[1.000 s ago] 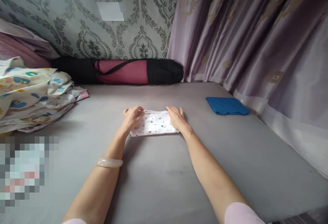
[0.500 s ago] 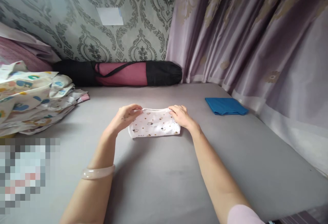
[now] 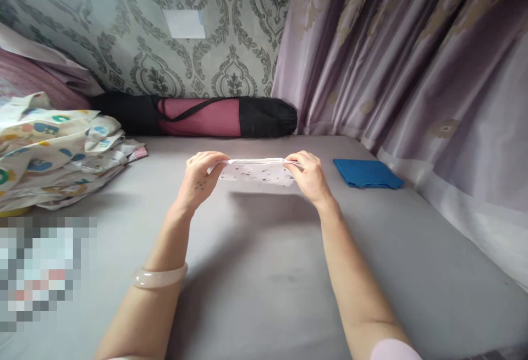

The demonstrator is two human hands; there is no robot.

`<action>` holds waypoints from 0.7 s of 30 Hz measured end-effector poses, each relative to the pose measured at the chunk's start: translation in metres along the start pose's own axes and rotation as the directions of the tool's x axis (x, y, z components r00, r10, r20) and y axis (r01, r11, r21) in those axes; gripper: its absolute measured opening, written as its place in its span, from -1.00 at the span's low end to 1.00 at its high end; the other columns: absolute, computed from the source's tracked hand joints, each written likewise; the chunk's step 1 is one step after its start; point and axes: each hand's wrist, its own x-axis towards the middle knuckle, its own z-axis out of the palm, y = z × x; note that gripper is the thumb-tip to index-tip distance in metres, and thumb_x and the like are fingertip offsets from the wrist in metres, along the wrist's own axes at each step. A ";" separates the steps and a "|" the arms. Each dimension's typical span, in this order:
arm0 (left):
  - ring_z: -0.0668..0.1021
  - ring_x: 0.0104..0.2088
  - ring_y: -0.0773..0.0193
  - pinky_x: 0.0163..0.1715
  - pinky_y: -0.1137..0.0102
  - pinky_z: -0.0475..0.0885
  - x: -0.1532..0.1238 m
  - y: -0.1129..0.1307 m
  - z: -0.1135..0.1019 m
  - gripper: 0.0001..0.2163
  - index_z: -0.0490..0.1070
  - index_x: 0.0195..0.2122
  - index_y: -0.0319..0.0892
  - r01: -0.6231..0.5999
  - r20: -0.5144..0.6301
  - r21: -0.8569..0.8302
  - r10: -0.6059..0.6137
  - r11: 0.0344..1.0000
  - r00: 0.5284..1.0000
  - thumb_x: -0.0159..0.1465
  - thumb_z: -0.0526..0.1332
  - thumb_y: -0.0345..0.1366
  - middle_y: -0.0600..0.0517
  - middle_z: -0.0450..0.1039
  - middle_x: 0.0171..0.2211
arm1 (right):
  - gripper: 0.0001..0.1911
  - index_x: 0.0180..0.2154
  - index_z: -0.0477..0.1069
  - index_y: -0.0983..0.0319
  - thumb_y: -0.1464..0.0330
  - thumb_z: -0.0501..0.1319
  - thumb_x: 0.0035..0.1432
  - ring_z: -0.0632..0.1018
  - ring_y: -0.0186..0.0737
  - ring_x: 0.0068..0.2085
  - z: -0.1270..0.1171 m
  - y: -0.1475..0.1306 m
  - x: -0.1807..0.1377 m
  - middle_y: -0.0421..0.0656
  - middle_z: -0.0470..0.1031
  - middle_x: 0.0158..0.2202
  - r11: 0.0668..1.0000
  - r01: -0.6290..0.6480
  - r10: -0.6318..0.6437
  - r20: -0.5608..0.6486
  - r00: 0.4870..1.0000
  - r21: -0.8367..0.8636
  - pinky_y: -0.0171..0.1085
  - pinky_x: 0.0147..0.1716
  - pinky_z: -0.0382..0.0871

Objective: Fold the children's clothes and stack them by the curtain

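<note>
Two hands are seen above the middle of a gray sheet [image 3: 264, 305], and a small white printed cloth [image 3: 256, 173] is held between them. One end of its upper edge is pinched at the left by the left hand [image 3: 203, 180], with the fabric pressed between thumb and fingers. The other end is gripped in the same way at the right by the right hand [image 3: 310, 177]. The edge is drawn nearly straight between the two grips, and the cloth is hung below it. Its lower edge is blurred, but it seems to be held clear of the sheet, where a dark shadow [image 3: 272, 206] is cast just nearer.

A bangle [image 3: 160, 277] is worn on the left forearm, and the right arm is partly covered by a pink sleeve [image 3: 395, 350]. A folded blue cloth [image 3: 368, 174] is laid to the right, well apart from the hands. At the far left, patterned fabrics [image 3: 61, 145] are heaped on the sheet. Along the far side, a black and maroon bag [image 3: 198, 117] is set below the patterned wall [image 3: 235, 30]; the right side is lined by a purple curtain [image 3: 363, 63].
</note>
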 end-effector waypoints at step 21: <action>0.57 -0.32 0.19 -0.38 0.44 0.42 -0.016 -0.020 -0.005 -0.76 0.62 -0.30 -0.02 0.229 0.834 -0.062 -0.076 0.971 0.547 0.08 0.21 -0.14 0.04 0.61 -0.28 | -0.63 -0.32 0.59 0.19 0.62 0.15 -0.15 0.52 -0.30 -0.30 -0.005 0.008 -0.015 -0.22 0.59 -0.29 0.975 -0.223 0.126 0.845 0.519 -0.009 -0.43 -0.38 0.29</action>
